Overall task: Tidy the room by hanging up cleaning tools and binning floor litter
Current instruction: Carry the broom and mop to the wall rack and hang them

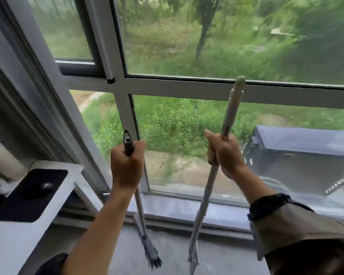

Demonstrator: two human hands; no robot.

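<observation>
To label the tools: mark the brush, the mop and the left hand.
brush (150,255), head view, on its bristled head.
mop (232,108), head view, on the pole's upper part.
left hand (127,165), head view, on the back of the hand.

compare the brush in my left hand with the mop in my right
The brush has a dark grey handle; the mop has a white pole with a pale green cap. The left hand grips the brush near its top end, while the right hand grips the mop lower, with much pole above it. The brush ends in dark bristles; the mop's foot is cut off. Both stand roughly upright before the window.
</observation>
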